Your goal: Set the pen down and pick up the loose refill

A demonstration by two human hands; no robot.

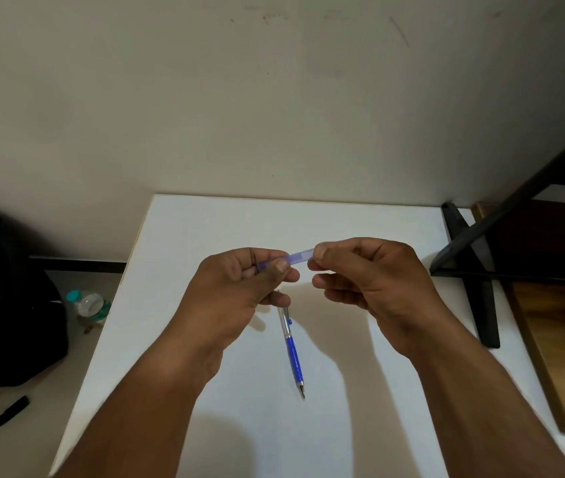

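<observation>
Both my hands are raised above a white table point(360, 222). Between them runs a thin translucent blue pen point(300, 256), nearly level. My left hand point(239, 288) pinches its left end between thumb and curled fingers. My right hand point(370, 277) pinches its right end with thumb and forefinger. Most of the held pen is hidden inside the two hands. Under the hands a second pen point(293, 350), with a blue grip and silver upper part, lies on the table with its tip toward me.
A black backpack point(5, 305) and a plastic water bottle point(89, 305) with a teal cap sit on the floor left of the table. A black stand point(477, 270) and a wooden board point(557, 322) stand at the right. A plain wall point(274, 98) is behind.
</observation>
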